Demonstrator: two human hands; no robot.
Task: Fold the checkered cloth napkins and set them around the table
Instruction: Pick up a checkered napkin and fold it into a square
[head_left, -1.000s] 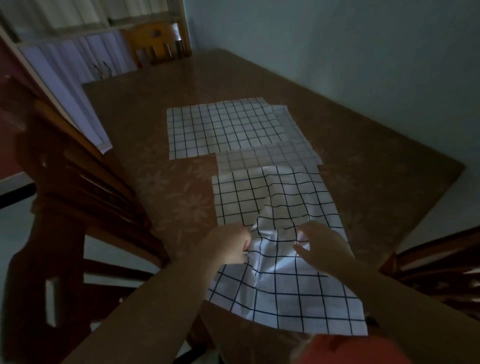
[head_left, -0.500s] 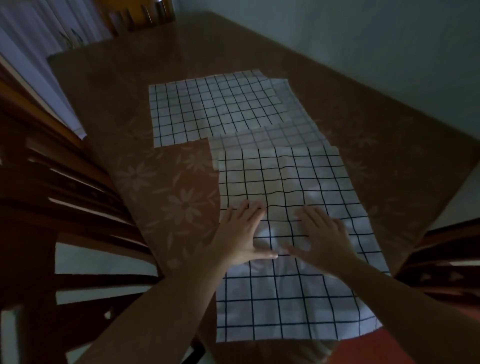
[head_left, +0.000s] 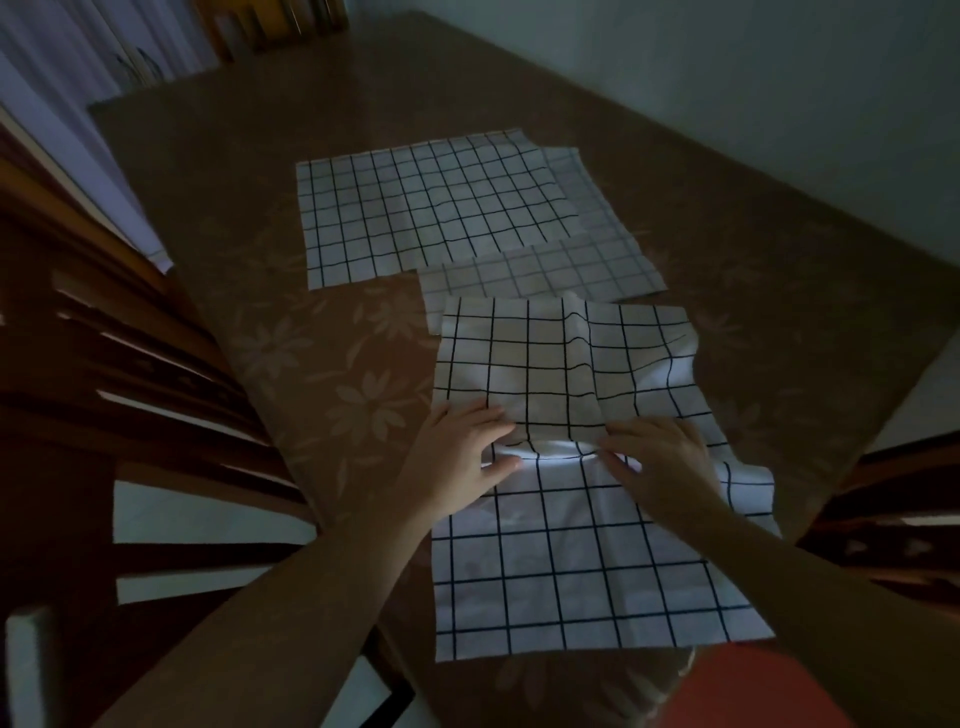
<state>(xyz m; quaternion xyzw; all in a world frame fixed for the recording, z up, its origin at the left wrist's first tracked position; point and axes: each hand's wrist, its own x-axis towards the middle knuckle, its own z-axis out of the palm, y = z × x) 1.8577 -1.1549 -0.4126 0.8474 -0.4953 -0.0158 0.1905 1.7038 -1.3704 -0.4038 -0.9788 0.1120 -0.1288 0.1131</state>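
Your left hand and right hand pinch a raised ridge across the middle of the near napkin, which runs lengthwise away from you on the counter. Two further napkins lie just beyond; chairs flank both sides.

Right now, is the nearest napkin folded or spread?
Spread, not folded: nearest napkin lies open, bunched mid-cloth between left hand and right hand.

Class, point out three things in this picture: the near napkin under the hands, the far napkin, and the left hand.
Near napkin (head_left: 582, 582): head view, flat front half, nearest the person.
Far napkin (head_left: 431, 208): head view, middle of its top face.
Left hand (head_left: 460, 457): head view, back of the hand.
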